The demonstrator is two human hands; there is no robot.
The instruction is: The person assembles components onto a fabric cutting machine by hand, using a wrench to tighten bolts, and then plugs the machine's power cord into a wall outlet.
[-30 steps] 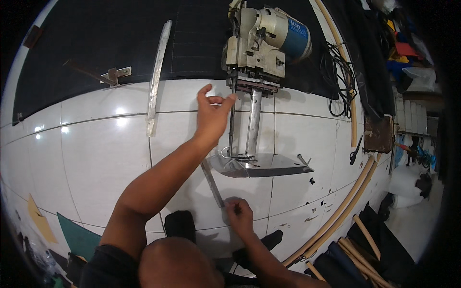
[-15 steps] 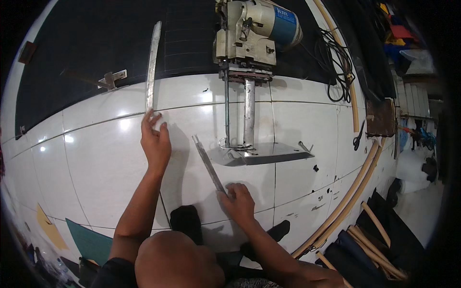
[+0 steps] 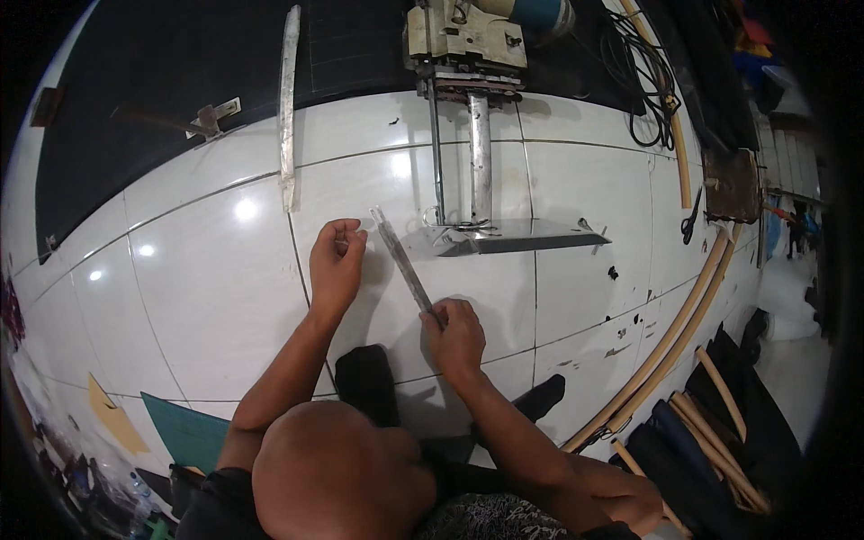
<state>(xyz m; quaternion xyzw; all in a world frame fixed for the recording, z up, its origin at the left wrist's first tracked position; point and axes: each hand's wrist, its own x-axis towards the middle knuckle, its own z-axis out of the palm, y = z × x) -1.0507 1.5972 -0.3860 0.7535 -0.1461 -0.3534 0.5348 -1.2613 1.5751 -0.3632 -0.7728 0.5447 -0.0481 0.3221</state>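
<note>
Across comes the left hand [image 3: 337, 265], nearer the right now, loosely curled, seemingly empty! The big cream-and-blue motorised machine [image 3: 468, 40] stands ahead; left of it, the long silver metal strip [image 3: 288, 108]. Between the hands, the slim grey metal bar [image 3: 403, 259], near end pinched by the right hand [image 3: 459, 337]: probably stiff, lightish, slick; best gripped by its ends.

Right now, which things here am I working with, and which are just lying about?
In the job, it seems:
metal strip, in your right hand
machine, probably, standing just beyond your hands

Apparently just lying about:
scissors
tan poles
green sheet
</note>
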